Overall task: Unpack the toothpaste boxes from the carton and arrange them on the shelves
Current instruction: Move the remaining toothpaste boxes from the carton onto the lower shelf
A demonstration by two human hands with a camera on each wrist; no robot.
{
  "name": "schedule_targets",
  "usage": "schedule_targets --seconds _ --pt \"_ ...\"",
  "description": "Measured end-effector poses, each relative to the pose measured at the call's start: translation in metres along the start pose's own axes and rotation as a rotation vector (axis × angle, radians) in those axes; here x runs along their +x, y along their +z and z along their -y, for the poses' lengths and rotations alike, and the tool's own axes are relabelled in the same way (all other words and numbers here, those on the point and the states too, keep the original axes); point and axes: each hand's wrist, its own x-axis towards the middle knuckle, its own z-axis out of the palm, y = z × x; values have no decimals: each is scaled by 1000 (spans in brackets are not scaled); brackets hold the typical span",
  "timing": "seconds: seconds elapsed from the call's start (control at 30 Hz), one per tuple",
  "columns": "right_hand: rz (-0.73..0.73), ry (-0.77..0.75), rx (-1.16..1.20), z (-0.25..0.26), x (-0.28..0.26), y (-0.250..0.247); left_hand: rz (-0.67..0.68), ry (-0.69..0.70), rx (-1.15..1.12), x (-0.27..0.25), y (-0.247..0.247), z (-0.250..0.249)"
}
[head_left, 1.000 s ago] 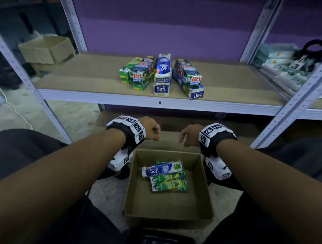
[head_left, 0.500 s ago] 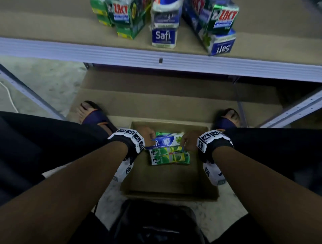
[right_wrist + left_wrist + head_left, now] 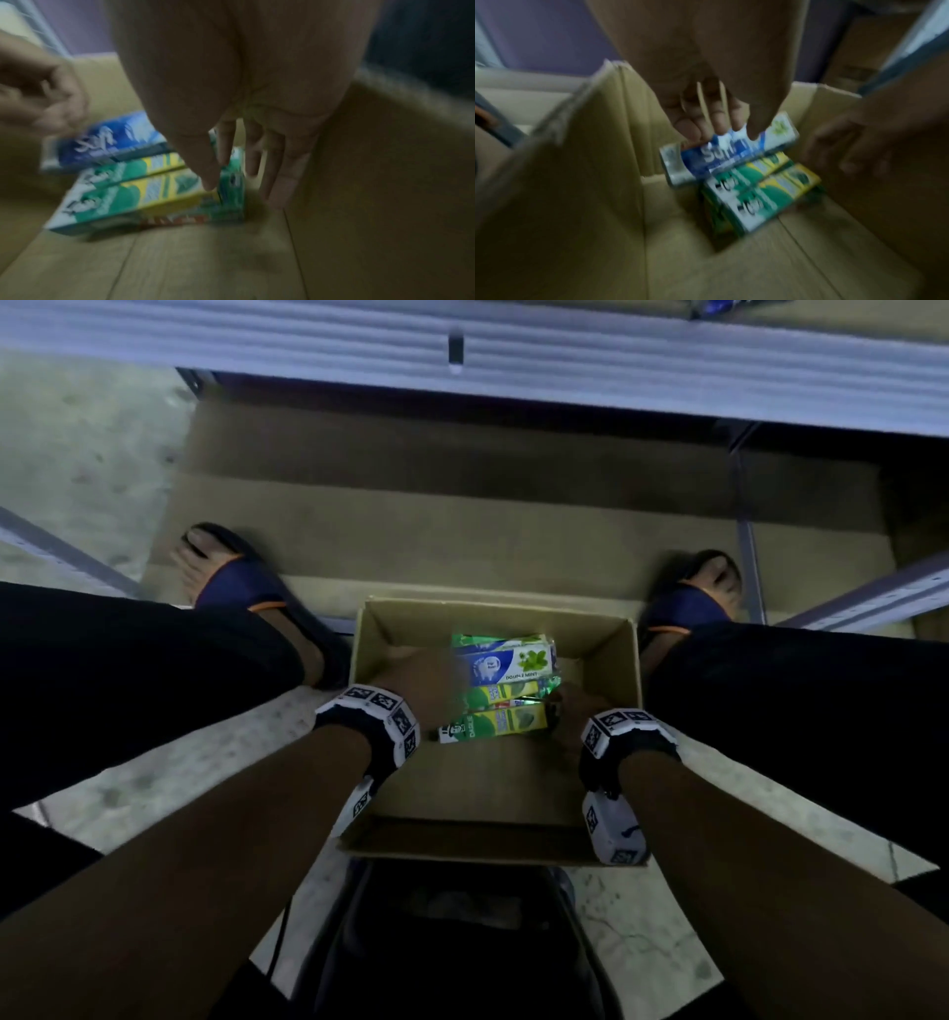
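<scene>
An open brown carton (image 3: 493, 839) stands on the floor between my feet. Inside lies a small stack of toothpaste boxes: a blue-and-white Safi box (image 3: 508, 662) on the far side and green-and-yellow boxes (image 3: 493, 724) nearer me. My left hand (image 3: 421, 680) is down in the carton at the stack's left end. The left wrist view shows its fingertips (image 3: 718, 130) touching the blue box (image 3: 731, 154). My right hand (image 3: 570, 716) is at the right end. There its fingers (image 3: 277, 162) point straight down between the green boxes (image 3: 144, 194) and the carton wall (image 3: 385, 182), and the thumb rests on the top edge.
The metal shelf edge (image 3: 462, 346) runs across the top, with a low cardboard-covered shelf (image 3: 462, 531) under it. My sandalled feet (image 3: 241, 577) (image 3: 703, 598) flank the carton. A shelf upright (image 3: 744, 531) rises at the right. A dark object (image 3: 452, 942) sits just behind the carton.
My view has tilted down from the shelf to the carton. Both hands have dropped from above the carton into it and now reach the two ends of the stack.
</scene>
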Motion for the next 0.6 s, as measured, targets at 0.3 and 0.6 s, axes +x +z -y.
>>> schedule_targets --seconds 0.3,0.6 --pt "-35 -25 102 -10 12 19 148 -7 117 3 44 -6" --pt "90 -36 31 -17 17 28 117 -68 318 5 55 -23"
